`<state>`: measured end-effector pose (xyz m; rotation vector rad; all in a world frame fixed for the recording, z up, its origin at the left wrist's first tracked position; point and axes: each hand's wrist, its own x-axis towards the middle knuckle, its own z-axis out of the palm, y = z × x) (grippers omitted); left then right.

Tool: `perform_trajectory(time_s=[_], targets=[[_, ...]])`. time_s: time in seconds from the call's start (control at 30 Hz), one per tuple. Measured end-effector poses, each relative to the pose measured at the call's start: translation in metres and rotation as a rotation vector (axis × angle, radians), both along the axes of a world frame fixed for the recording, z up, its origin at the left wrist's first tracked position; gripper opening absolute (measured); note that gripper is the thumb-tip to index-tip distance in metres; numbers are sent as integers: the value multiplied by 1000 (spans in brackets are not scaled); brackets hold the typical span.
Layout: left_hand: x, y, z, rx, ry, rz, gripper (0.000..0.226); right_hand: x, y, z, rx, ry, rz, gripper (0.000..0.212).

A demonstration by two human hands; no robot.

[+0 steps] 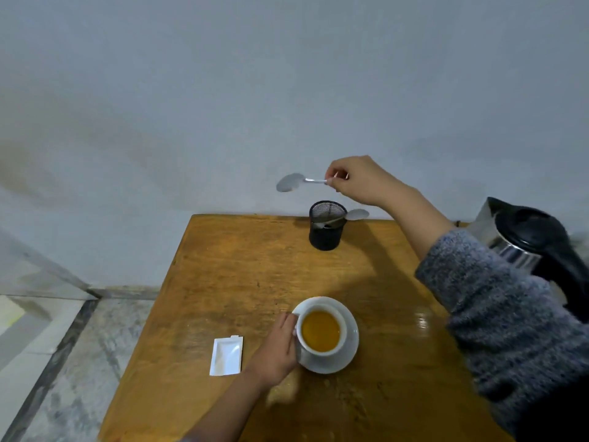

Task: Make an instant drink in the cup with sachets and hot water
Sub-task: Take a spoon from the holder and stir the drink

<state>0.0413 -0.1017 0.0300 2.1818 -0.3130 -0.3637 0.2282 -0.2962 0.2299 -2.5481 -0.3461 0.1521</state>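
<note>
A white cup (331,349) filled with orange-brown liquid stands on a white saucer (349,350) near the front of the wooden table (239,266). My left hand (277,349) grips the cup's left side. My right hand (357,180) is raised above a black mesh holder (326,231) at the table's back edge and pinches the handle of a metal spoon (291,182), whose bowl points left. A second spoon (350,215) leans out of the holder. A white sachet (227,355) lies flat to the left of the cup.
A steel kettle (516,247) with a black lid and handle stands at the table's right edge, partly behind my right sleeve. A grey wall rises right behind the table. Floor tiles lie beyond the table's left edge.
</note>
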Motion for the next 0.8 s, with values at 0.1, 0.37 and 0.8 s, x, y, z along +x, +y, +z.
perform_trajectory(time_s=[0.1,0.37,0.8], targets=[[0,-1,-1,16,-15,4,23,-30,-5,-3,-88,129,67,24],[2,0,-4,-17,-6,31,12,-111,-24,-32,-24,228,56,22],[0,-4,0,-41,81,152,15,-155,-12,-77,178,98,94,6]])
